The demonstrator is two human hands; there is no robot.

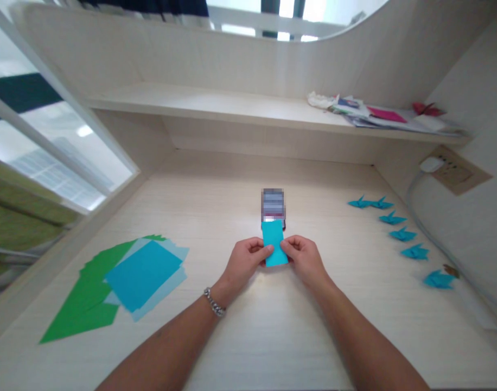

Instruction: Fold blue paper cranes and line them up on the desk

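Note:
A narrow upright rectangle of blue paper [274, 239] is held between my two hands above the desk. My left hand [248, 256] pinches its left edge, thumb on the front face. On the opposite edge, my right hand [303, 255] grips the paper the same way. The fingers behind the sheet are mostly hidden. Just beyond the paper's top edge lies a phone [273, 202], its screen blurred and its lower end partly covered by the paper.
Blue sheets [146, 274] lie over green sheets [81, 298] at left. Several folded blue paper cranes [403, 234] line the right side, near a white cable [431, 239] plugged into a wall socket [456, 169]. Papers [378, 115] rest on the shelf [216, 106] above.

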